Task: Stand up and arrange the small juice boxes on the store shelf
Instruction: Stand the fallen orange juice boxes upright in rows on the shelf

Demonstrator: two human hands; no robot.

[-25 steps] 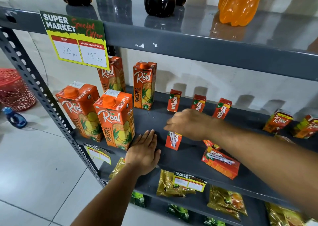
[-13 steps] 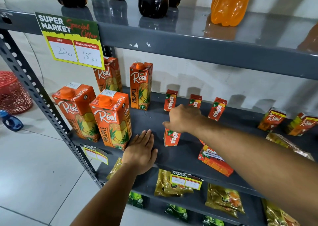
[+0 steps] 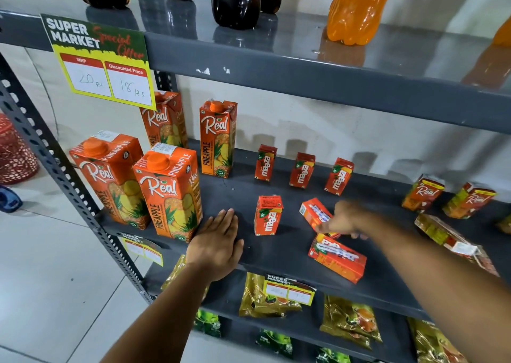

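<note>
On the grey middle shelf [image 3: 276, 254] three small Maaza juice boxes stand upright in a back row [image 3: 302, 170]. A fourth small box [image 3: 268, 215] stands alone in front of them. My right hand [image 3: 345, 218], blurred, closes around a tilted small box [image 3: 313, 214] just right of it. Another small box [image 3: 337, 257] lies flat near the shelf's front edge. My left hand [image 3: 218, 241] rests flat and open on the shelf front, next to the big cartons.
Several tall Real pineapple cartons [image 3: 168, 194] stand at the left. Two small Real boxes [image 3: 423, 192] stand at the far right, with a pack [image 3: 448, 238] lying in front of them. Soda bottles [image 3: 237, 0] line the top shelf. Snack packets [image 3: 351, 318] fill the shelf below.
My right hand let go of the front box, which now stands upright alone, and moved right onto a tilted box. My left hand stayed flat on the shelf.
</note>
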